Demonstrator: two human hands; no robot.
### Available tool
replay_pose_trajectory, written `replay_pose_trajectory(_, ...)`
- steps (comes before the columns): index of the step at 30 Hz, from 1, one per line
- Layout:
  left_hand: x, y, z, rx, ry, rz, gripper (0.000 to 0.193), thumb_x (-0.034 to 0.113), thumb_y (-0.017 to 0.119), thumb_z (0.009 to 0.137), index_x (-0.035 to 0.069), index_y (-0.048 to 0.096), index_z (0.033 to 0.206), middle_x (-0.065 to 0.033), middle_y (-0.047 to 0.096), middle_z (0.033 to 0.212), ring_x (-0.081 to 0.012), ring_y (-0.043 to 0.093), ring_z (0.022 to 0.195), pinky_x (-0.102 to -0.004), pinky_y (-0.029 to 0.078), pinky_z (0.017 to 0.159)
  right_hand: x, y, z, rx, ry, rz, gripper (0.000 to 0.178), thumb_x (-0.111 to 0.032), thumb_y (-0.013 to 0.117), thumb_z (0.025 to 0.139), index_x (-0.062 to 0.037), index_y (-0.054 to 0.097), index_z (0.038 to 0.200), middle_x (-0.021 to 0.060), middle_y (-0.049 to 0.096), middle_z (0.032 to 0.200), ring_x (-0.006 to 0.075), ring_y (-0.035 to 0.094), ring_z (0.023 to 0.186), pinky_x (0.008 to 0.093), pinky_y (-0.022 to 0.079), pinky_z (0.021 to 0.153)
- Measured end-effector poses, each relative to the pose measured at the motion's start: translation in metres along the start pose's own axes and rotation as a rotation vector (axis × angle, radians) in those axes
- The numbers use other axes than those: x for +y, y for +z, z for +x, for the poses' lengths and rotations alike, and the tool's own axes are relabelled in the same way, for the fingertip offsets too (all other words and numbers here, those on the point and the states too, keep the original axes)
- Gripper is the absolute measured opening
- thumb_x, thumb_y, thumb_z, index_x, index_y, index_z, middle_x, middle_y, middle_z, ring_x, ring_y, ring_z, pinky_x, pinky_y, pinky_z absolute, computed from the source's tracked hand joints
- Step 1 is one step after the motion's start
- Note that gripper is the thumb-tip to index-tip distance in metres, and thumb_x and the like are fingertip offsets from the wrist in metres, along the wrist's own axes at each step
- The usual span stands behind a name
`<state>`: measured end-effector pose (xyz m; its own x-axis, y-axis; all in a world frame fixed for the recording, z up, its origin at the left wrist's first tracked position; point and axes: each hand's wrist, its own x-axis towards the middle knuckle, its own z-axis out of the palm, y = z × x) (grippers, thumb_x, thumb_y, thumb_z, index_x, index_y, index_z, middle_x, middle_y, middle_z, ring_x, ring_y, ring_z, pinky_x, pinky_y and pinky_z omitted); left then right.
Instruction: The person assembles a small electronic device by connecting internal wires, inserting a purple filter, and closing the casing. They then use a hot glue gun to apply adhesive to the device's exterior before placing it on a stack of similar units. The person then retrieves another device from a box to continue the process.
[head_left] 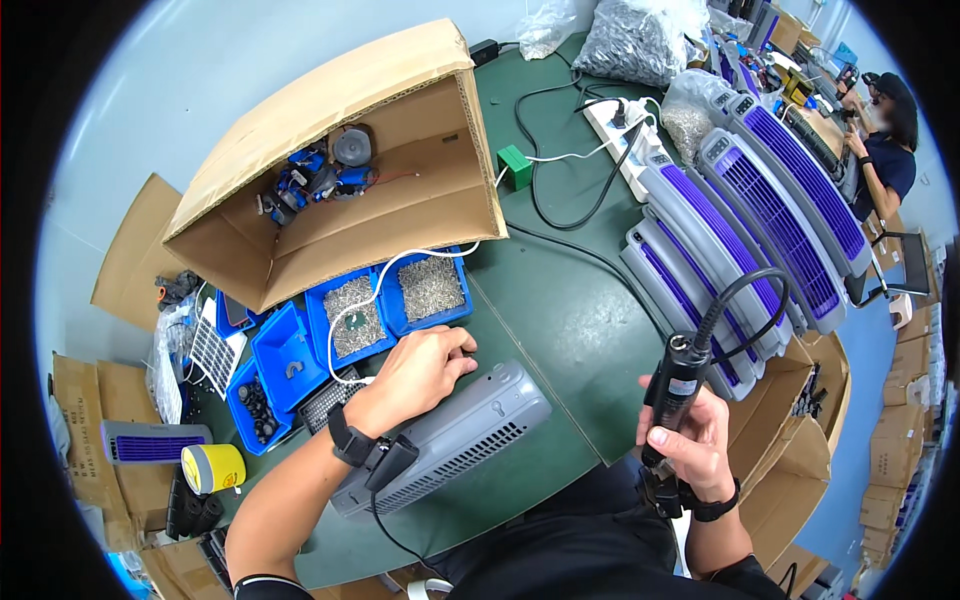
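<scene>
**Grey housing held for screw work on the green bench**

The grey housing (445,435), a vented plastic casing with a keyhole slot in its upper face, is shown lying flat near the front edge of the green work mat (570,320), just ahead of the person's body. It is steadied by the left hand (420,370), whose palm is laid over the far left corner, with the fingers curled down at the casing's far edge; whether a screw is pinched between the fingertips cannot be told. The electric screwdriver (672,385) is gripped in the right hand (690,440), the fingers being wrapped closed around its black barrel, and it is held upright, well apart from the casing, with its coiled cable (745,300) looping up and away behind it.

Two blue bins of small screws (395,300) are seen just beyond the left hand, and a row of finished grey-and-purple units (750,220) is stacked to the right. An open cardboard box (350,170) stands behind the bins.

For the step to be done well, the casing is best pressed firmly to the mat so that it cannot twist, and the driver is best brought down square to the screw hole before it is triggered. The cable is best kept clear of the stacked units.
</scene>
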<state>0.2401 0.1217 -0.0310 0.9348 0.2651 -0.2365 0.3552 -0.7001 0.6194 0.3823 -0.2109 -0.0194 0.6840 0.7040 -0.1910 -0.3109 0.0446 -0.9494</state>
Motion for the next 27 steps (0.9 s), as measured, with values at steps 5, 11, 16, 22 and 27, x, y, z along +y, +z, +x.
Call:
replay_pose_trajectory(5, -0.013, 0.011, 0.005, 0.030, 0.058, 0.079, 0.013, 0.006, 0.072, 0.094, -0.005, 0.070, 0.099, -0.0221, 0.073, 0.093, -0.0360, 0.073, 0.082, -0.0426, 0.057, 0.075, 0.001, 0.000, -0.002, 0.034, 0.011, -0.041, 0.064, -0.014, 0.085, 0.078, 0.0097, 0.061, 0.133, 0.0127, 0.070, 0.092, 0.0196, 0.069, 0.076, 0.0306, 0.055, 0.071)
replay_pose_trajectory(11, 0.000, 0.002, 0.001, -0.098, -0.190, -0.244, 0.007, 0.002, 0.067, 0.100, -0.005, 0.069, 0.099, -0.0092, 0.070, 0.087, -0.0159, 0.068, 0.081, -0.0322, 0.056, 0.075, 0.000, -0.002, -0.002, -0.011, 0.021, -0.024, 0.058, -0.010, 0.085, 0.082, 0.0072, 0.063, 0.132, 0.0086, 0.071, 0.098, 0.0136, 0.066, 0.083, 0.0272, 0.053, 0.075)
replay_pose_trajectory(16, 0.003, 0.000, -0.006, -0.090, -0.131, -0.433, 0.006, 0.000, 0.068, 0.099, -0.005, 0.068, 0.102, -0.0055, 0.072, 0.089, -0.0101, 0.067, 0.082, -0.0297, 0.056, 0.074, 0.006, 0.000, 0.001, 0.007, 0.001, -0.058, 0.064, -0.014, 0.086, 0.079, 0.0092, 0.061, 0.133, 0.0125, 0.071, 0.091, 0.0187, 0.069, 0.077, 0.0300, 0.054, 0.071)
replay_pose_trajectory(22, 0.028, -0.011, -0.013, -0.037, 0.009, -0.375, 0.014, 0.000, 0.066, 0.101, -0.002, 0.064, 0.115, -0.0079, 0.072, 0.091, -0.0163, 0.071, 0.087, -0.0324, 0.057, 0.079, 0.003, -0.002, -0.001, -0.046, 0.022, -0.008, 0.054, -0.009, 0.087, 0.084, 0.0060, 0.064, 0.131, 0.0066, 0.071, 0.103, 0.0109, 0.066, 0.089, 0.0263, 0.054, 0.080)
replay_pose_trajectory(27, 0.035, -0.012, -0.014, -0.064, 0.150, -0.148, 0.026, 0.000, 0.065, 0.100, 0.001, 0.059, 0.126, -0.0151, 0.072, 0.095, -0.0298, 0.073, 0.089, -0.0388, 0.057, 0.080, -0.001, 0.001, -0.002, -0.034, -0.002, 0.015, 0.057, -0.009, 0.088, 0.083, 0.0070, 0.063, 0.132, 0.0078, 0.071, 0.102, 0.0132, 0.068, 0.088, 0.0283, 0.056, 0.080)
